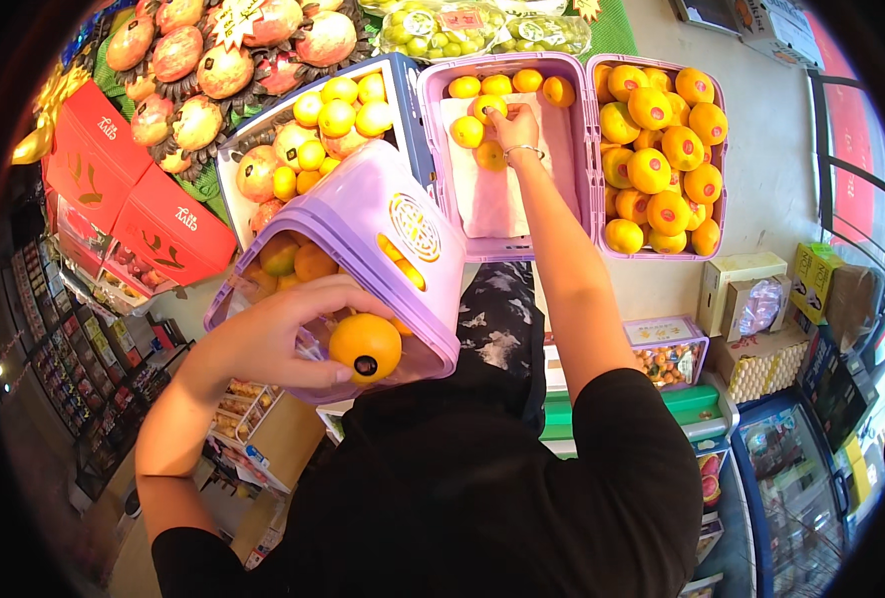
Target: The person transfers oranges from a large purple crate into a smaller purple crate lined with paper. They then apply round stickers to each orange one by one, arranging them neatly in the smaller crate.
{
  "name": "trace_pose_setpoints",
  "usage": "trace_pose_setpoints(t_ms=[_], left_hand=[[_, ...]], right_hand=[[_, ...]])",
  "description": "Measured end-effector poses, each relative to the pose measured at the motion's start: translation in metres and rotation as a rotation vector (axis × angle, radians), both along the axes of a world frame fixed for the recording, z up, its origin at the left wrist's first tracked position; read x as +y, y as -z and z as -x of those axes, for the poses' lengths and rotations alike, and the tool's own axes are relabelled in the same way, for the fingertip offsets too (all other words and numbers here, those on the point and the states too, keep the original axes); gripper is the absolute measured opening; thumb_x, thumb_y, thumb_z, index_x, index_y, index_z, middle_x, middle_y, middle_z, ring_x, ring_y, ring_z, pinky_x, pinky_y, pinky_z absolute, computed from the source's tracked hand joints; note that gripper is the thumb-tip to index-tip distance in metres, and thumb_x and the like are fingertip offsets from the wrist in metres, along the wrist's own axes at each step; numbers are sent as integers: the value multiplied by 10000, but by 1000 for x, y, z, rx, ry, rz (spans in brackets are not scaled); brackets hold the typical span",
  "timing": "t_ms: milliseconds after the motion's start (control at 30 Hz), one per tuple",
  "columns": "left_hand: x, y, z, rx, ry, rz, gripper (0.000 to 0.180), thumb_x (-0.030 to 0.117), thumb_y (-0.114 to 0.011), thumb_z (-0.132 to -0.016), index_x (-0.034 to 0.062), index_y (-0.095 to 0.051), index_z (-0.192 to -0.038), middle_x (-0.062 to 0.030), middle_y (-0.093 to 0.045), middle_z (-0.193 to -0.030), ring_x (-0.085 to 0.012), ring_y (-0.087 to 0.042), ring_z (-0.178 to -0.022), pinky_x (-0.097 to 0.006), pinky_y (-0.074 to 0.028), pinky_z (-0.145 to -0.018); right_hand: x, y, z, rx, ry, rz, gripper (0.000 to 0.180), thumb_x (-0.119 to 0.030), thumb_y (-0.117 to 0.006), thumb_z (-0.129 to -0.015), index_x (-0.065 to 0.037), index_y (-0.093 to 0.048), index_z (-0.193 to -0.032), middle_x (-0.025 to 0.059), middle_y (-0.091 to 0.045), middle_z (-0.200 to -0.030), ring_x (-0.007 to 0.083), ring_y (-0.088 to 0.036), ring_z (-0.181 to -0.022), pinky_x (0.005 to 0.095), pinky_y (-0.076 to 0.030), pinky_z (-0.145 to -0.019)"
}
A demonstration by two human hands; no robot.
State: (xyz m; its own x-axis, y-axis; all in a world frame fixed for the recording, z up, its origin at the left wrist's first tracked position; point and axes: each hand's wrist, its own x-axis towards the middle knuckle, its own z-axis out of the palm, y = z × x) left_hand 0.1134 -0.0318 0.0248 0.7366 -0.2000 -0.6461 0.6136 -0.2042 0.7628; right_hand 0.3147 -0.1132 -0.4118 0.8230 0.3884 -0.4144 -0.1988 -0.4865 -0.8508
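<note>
My left hand (283, 334) curls its fingers and thumb around an orange (366, 349) with a dark round sticker. It is at the mouth of a lilac plastic basket (368, 189), which is tipped on its side toward me with more oranges (303, 261) inside. My right hand (514, 130) reaches into the middle lilac basket (587, 214), its fingertips closed on a small orange (488, 108). Several oranges (497, 84) line that basket's far end, and a pale liner (492, 204) covers its bottom.
On the right, another lilac basket (722, 199) is heaped with stickered oranges. A blue-edged box of mixed fruit (338, 118) stands behind the tipped basket, with pomegranates (198, 122) beyond. Red gift boxes (168, 229) stand at left; bagged green fruit (442, 30) lies at the far edge.
</note>
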Motion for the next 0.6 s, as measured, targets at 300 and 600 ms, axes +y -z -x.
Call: trace_pose_setpoints(t_ms=[300,600], left_hand=[[52,55,-172,-76,123,-241,496,150,-698,-829,40,-523,-1280,-44,-593,-1162,-118,-571,-1066,-303,-501,-899],[77,303,-178,68,79,59,573,104,-673,-875,44,-357,-1349,-113,-547,-1266,-170,-635,-993,-294,-529,-836]], right_hand=[[-14,24,10,127,369,-219,316,-268,-640,-897,7,-605,-1049,142,-645,-855,239,-630,-819,362,-509,-737],[-62,-83,7,16,-43,-493,449,-155,-672,-877,-54,-509,-1282,86,-596,-1081,140,-604,-831,261,-527,-658]])
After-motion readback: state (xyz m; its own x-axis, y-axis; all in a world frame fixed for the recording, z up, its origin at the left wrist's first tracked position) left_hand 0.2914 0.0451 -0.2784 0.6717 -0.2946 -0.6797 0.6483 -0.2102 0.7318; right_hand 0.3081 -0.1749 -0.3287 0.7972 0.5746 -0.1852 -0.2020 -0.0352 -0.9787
